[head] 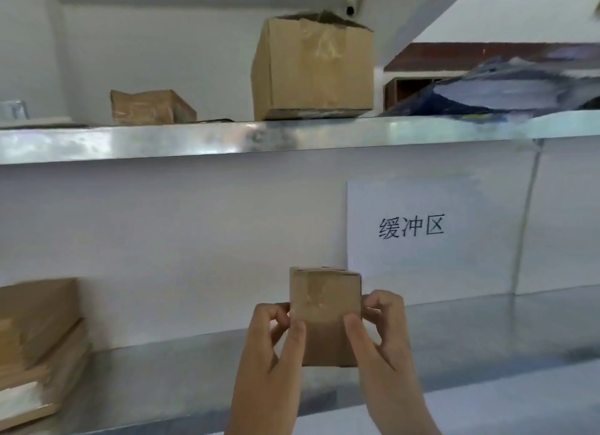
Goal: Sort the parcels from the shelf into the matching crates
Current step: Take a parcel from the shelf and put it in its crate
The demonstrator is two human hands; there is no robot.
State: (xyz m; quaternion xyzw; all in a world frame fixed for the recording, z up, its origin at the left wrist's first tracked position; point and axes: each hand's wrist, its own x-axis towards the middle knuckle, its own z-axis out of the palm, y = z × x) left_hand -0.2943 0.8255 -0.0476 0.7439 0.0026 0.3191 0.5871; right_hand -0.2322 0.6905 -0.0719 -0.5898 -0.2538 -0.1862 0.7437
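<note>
Both-handed pinch: left hand (276, 332) and right hand (381, 324) flanking small cardboard parcel (326, 317), upright, above shelf (470, 337).

A single head-worn view faces a wall of metal shelves, close up and roughly level. The upper shelf (227, 140) edge crosses above mid-frame; the lower shelf (470, 343) fills the bottom, where both forearms enter from the near edge.
</note>
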